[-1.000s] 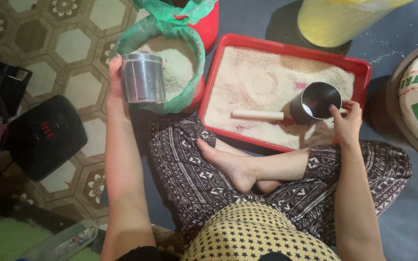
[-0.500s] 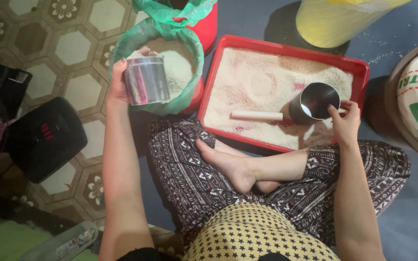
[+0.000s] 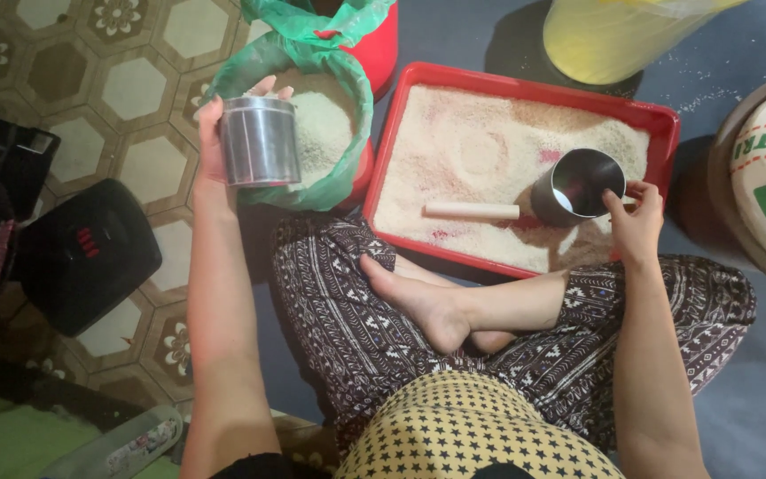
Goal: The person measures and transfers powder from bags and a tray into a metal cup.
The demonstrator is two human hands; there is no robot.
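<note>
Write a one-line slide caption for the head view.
Seated person's left hand holds a steel can over a green rice bag; right hand tips a metal cup in a red tray.

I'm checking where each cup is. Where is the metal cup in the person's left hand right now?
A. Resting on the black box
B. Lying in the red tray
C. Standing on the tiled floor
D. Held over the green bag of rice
D: the left hand holds the metal cup up over the green bag of rice, clear of the red tray.
</note>
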